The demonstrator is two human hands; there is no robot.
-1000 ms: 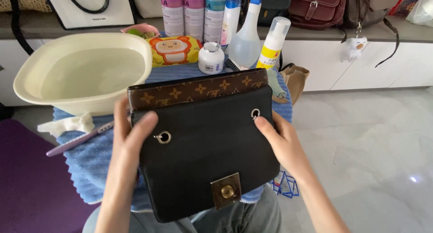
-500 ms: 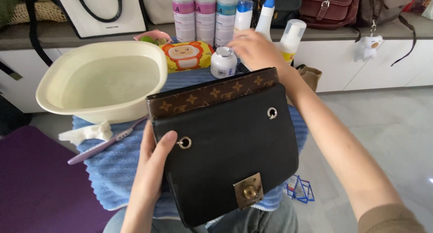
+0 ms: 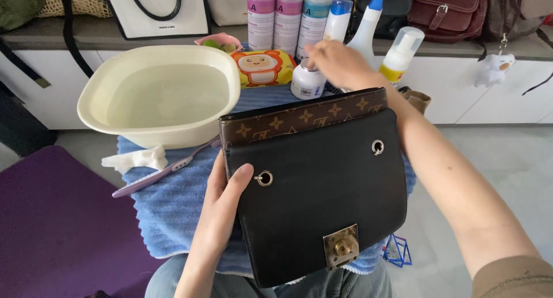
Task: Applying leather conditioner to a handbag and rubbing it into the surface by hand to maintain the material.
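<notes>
A black leather handbag (image 3: 322, 188) with a brown patterned top band and a brass clasp lies on a blue towel (image 3: 173, 200) over my lap. My left hand (image 3: 222, 203) holds its left edge, thumb on the front flap by a metal eyelet. My right hand (image 3: 340, 61) reaches over the bag to the back, its fingers at a small white jar (image 3: 306, 80). Whether it grips the jar I cannot tell.
A cream basin of water (image 3: 161, 93) stands at the left. Beside it lie a purple toothbrush (image 3: 155, 174) and a white cloth (image 3: 135, 158). Behind are an orange wipes pack (image 3: 262, 67), several tall bottles (image 3: 288, 15), a spray bottle (image 3: 368, 24) and a foam pump bottle (image 3: 400, 56).
My right hand left the bag's right edge and reached back to the small white jar. My left hand stays on the bag's left edge.
</notes>
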